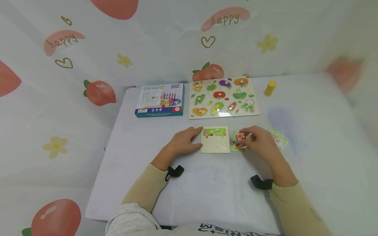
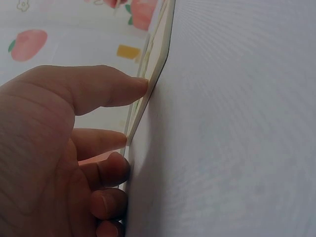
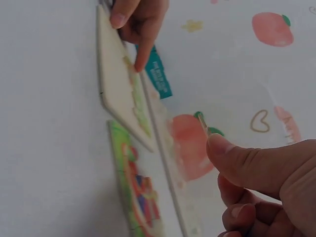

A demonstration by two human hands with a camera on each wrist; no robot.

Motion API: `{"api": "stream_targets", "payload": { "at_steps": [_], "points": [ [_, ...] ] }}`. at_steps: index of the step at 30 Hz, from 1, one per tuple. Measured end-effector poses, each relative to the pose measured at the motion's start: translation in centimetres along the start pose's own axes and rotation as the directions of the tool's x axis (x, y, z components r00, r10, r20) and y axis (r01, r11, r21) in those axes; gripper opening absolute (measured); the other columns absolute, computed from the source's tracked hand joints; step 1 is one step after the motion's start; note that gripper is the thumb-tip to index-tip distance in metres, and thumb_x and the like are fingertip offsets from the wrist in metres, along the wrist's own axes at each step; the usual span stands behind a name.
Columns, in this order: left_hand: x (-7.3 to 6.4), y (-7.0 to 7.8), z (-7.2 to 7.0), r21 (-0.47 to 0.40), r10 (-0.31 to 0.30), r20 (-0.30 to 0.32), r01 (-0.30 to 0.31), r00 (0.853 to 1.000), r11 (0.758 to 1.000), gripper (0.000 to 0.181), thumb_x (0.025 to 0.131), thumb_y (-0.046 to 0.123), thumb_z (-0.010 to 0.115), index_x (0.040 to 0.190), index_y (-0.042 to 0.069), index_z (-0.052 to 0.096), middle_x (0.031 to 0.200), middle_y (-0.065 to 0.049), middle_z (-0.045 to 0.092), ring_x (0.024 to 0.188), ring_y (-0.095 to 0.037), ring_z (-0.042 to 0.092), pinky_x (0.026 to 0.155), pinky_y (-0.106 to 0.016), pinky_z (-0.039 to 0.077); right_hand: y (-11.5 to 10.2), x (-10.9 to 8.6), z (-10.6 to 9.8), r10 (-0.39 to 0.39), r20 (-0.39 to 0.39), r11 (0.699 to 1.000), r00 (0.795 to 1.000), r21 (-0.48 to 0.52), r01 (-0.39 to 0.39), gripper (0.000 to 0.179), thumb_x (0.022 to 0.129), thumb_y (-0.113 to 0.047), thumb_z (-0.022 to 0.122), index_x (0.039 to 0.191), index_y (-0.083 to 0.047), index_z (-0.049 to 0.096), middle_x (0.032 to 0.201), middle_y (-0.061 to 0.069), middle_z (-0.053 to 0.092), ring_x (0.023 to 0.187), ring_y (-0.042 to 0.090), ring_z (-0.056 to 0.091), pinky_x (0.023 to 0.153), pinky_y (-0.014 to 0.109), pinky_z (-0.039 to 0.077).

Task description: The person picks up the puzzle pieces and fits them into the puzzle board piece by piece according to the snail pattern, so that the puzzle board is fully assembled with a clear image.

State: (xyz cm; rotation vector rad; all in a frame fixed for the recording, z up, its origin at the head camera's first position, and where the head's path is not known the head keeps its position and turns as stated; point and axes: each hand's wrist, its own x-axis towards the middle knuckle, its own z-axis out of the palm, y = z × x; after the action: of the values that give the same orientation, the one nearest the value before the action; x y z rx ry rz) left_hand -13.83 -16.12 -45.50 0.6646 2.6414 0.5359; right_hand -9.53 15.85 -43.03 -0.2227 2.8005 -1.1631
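A square wooden puzzle board [image 1: 215, 145] lies in front of me, with a picture strip along its top and bare wood below. My left hand [image 1: 184, 141] touches its left side, thumb and index fingertips at the edge, the other fingers bent in the left wrist view. Just right of the board my right hand [image 1: 260, 141] pinches a thin puzzle piece [image 3: 202, 122], seen edge-on at the thumb tip in the right wrist view. Below that hand lies a colourful group of picture pieces [image 3: 143, 197] with a green border. The held piece's picture is hidden in that view.
Behind the board lie a boxed bead set [image 1: 159, 113] and a vegetable peg puzzle [image 1: 206, 113]. A yellow cylinder [image 1: 270, 88] stands at the back right. A green-edged picture card [image 1: 280, 139] lies partly behind the right hand.
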Motion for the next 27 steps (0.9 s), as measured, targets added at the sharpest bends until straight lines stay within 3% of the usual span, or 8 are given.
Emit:
{"api": "stream_targets", "payload": {
  "at_steps": [7,11,15,21,27],
  "points": [
    [0.0,0.0,0.0,0.002,-0.006,0.01,0.006,1.0,1.0,0.074,0.095,0.041,0.068,0.159,0.016,0.041,0.091,-0.001,0.049,0.078,-0.015,0.045,0.064,-0.029,0.032,-1.8,-0.7,-2.5,0.035,0.004,0.999,0.999,0.013,-0.035,0.039,0.089,-0.019,0.083,0.124,-0.006,0.073,0.092,0.008,0.057,0.083,0.025,0.046,0.06,0.033,0.041],
    [-0.1,0.0,0.0,0.0,-0.014,0.013,0.014,1.0,1.0,0.074,0.095,0.042,0.068,0.159,0.017,0.041,0.091,-0.002,0.049,0.078,-0.015,0.045,0.064,-0.029,0.032,-2.8,-1.0,-3.9,0.036,-0.022,0.999,0.999,0.01,-0.036,0.039,0.089,-0.02,0.083,0.124,-0.007,0.073,0.099,0.01,0.061,0.086,0.025,0.046,0.061,0.032,0.041],
    [-0.1,0.1,-0.1,0.001,-0.016,0.012,0.016,1.0,1.0,0.074,0.095,0.042,0.068,0.159,0.018,0.041,0.092,-0.002,0.049,0.079,-0.015,0.046,0.065,-0.029,0.033,-3.4,-1.1,-5.0,0.001,-0.059,1.0,0.998,0.02,0.0,0.039,0.09,-0.021,0.082,0.125,-0.006,0.072,0.104,0.011,0.063,0.086,0.025,0.045,0.062,0.029,0.04],
    [0.0,-0.1,0.0,0.012,-0.017,0.008,0.017,1.0,1.0,0.074,0.095,0.043,0.068,0.159,0.018,0.04,0.092,-0.002,0.049,0.08,-0.015,0.046,0.065,-0.029,0.033,-4.8,-1.3,-6.0,-0.049,-0.093,0.998,0.994,0.026,0.051,0.039,0.091,-0.02,0.081,0.126,-0.007,0.072,0.091,0.008,0.056,0.082,0.024,0.044,0.059,0.026,0.037],
    [0.0,0.0,0.0,0.006,-0.017,0.007,0.017,1.0,1.0,0.074,0.095,0.043,0.068,0.159,0.018,0.041,0.092,-0.002,0.049,0.08,-0.015,0.046,0.066,-0.03,0.034,-5.8,-1.3,-6.6,-0.085,-0.112,0.996,0.99,0.03,0.089,0.038,0.091,-0.02,0.08,0.126,-0.006,0.072,0.089,0.008,0.056,0.079,0.025,0.044,0.058,0.026,0.036]
  ]
}}
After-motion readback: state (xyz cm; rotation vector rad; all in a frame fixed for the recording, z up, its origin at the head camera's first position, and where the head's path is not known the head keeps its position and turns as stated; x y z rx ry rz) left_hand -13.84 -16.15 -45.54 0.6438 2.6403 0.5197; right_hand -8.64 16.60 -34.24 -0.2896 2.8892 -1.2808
